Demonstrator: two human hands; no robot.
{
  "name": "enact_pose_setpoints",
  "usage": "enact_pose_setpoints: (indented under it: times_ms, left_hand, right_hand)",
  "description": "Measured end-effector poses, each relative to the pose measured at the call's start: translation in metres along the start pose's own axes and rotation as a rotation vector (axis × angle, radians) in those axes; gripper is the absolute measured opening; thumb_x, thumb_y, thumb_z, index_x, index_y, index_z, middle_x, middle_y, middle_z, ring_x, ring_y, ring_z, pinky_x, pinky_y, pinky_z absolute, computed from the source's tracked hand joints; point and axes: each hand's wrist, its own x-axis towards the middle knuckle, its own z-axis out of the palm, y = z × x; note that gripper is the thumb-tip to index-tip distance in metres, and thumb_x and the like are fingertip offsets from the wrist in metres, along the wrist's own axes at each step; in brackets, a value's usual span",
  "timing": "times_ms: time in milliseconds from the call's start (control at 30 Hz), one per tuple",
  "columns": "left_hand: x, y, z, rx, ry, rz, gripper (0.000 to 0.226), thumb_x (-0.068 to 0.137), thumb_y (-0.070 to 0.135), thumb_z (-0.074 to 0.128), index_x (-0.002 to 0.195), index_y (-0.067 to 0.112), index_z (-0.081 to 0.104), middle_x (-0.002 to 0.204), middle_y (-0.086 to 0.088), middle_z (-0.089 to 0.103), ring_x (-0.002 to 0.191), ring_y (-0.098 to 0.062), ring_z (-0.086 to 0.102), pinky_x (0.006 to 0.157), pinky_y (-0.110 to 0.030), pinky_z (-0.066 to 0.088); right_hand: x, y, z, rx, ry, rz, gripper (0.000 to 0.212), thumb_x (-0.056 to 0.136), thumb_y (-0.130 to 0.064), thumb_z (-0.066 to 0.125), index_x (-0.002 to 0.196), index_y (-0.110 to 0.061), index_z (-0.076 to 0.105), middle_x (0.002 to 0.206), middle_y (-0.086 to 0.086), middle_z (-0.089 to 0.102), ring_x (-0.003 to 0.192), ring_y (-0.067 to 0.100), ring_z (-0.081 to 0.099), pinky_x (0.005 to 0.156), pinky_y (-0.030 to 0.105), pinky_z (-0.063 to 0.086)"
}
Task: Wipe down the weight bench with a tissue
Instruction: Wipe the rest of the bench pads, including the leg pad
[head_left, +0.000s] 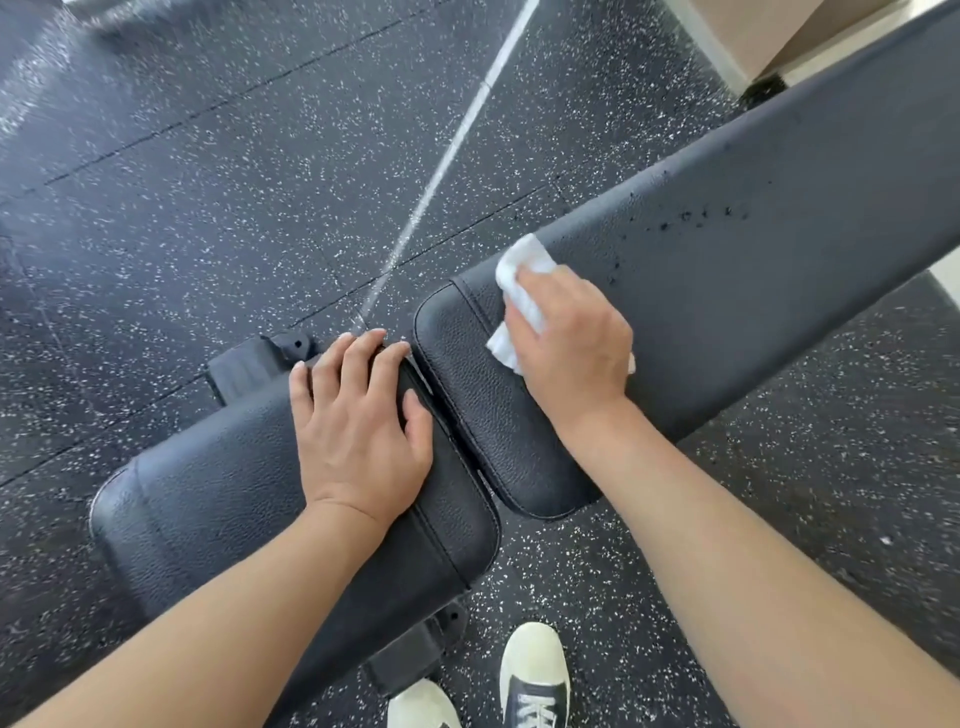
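Black pebbled-vinyl seat pad (218, 499) lies nearest, with the left hand (358, 431) flat on it, fingers straight and slightly spread. Across the gap, the right hand (571, 343) presses a crumpled white tissue (522, 283) onto the long black backrest pad (727, 270), fingers together. Dark crumbs (696, 221) lie farther along the pad's long axis, beyond the fingertips, nearer the right hand.
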Motion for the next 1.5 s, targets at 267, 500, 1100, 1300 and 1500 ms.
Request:
enact_pose_setpoints:
  times_ms: [267, 500, 1100, 1300, 1500]
  left_hand:
    - [0.0, -0.001, -0.001, -0.006, -0.014, -0.009, 0.047, 0.094, 0.037, 0.047, 0.138, 0.022, 0.057, 0.149, 0.0, 0.051, 0.146, -0.029, 0.036, 0.121, -0.057, 0.02]
    - [0.0, 0.002, -0.006, -0.019, -0.023, -0.01, 0.047, 0.094, 0.037, 0.046, 0.136, 0.02, 0.058, 0.148, -0.001, 0.052, 0.145, -0.03, 0.036, 0.12, -0.059, 0.021]
    - [0.007, 0.012, -0.018, 0.132, -0.184, 0.085, 0.062, 0.093, 0.031, 0.038, 0.151, 0.011, 0.042, 0.149, -0.011, 0.05, 0.139, -0.041, 0.041, 0.111, -0.068, 0.029]
    - [0.046, 0.04, -0.022, -0.097, -0.215, -0.002, 0.051, 0.101, 0.031, 0.038, 0.15, 0.014, 0.044, 0.143, -0.014, 0.058, 0.128, -0.037, 0.054, 0.109, -0.054, 0.039]
    - [0.071, 0.091, 0.008, -0.126, -0.139, -0.245, 0.053, 0.103, 0.034, 0.033, 0.145, 0.006, 0.048, 0.134, -0.023, 0.057, 0.116, -0.045, 0.056, 0.1, -0.054, 0.043]
  right_hand:
    - [-0.045, -0.011, -0.015, -0.013, -0.167, -0.453, 0.028, 0.087, -0.022, 0.066, 0.113, -0.018, 0.073, 0.081, 0.002, 0.058, 0.068, 0.026, 0.053, 0.056, 0.04, 0.047]
    - [-0.046, 0.112, -0.074, -0.162, -0.195, -0.084, 0.033, 0.097, -0.025, 0.039, 0.109, -0.027, 0.069, 0.082, 0.0, 0.048, 0.075, 0.03, 0.055, 0.064, 0.045, 0.051]
    - [0.029, 0.039, -0.021, -0.055, -0.061, -0.331, 0.007, 0.085, -0.024, 0.076, 0.087, -0.018, 0.072, 0.072, 0.002, 0.059, 0.06, 0.026, 0.058, 0.045, 0.034, 0.044]
    - [0.01, 0.156, -0.055, -0.087, 0.009, -0.249, 0.011, 0.09, -0.029, 0.07, 0.098, -0.021, 0.074, 0.076, -0.001, 0.058, 0.066, 0.025, 0.058, 0.048, 0.031, 0.04]
    - [0.008, 0.228, -0.081, -0.07, 0.033, -0.007, 0.019, 0.092, -0.033, 0.059, 0.097, -0.02, 0.072, 0.078, -0.001, 0.055, 0.067, 0.027, 0.055, 0.053, 0.03, 0.04]
